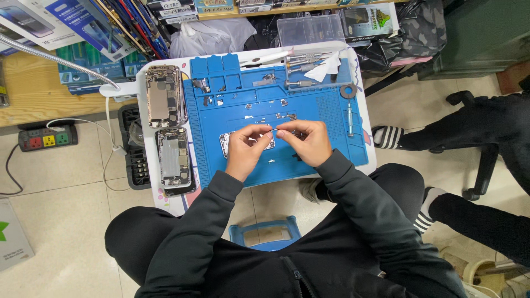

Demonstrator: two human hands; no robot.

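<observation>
Mat (331, 113) lies on the worktop (144, 83), filling its middle & right. Two opened phones (164, 96) sit left of the mat, one behind the other (174, 157). Left hand (247, 148) & right hand (308, 140) meet over mat centre, a small part (274, 129) between them, w/ a phone body (225, 144) under the left hand. Screwdrivers (301, 66) & tissue (326, 69) lie along mat's far edge. Power strip (47, 138) on floor, far left; stool (265, 234) below the worktop.

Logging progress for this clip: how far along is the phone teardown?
Done: two opened phone bodies lie left of the blue mat, and small removed parts are scattered on it. In hand: the left hand and right hand pinch a thin small piece between them. Left: reassembly, since both bodies lie open.
</observation>
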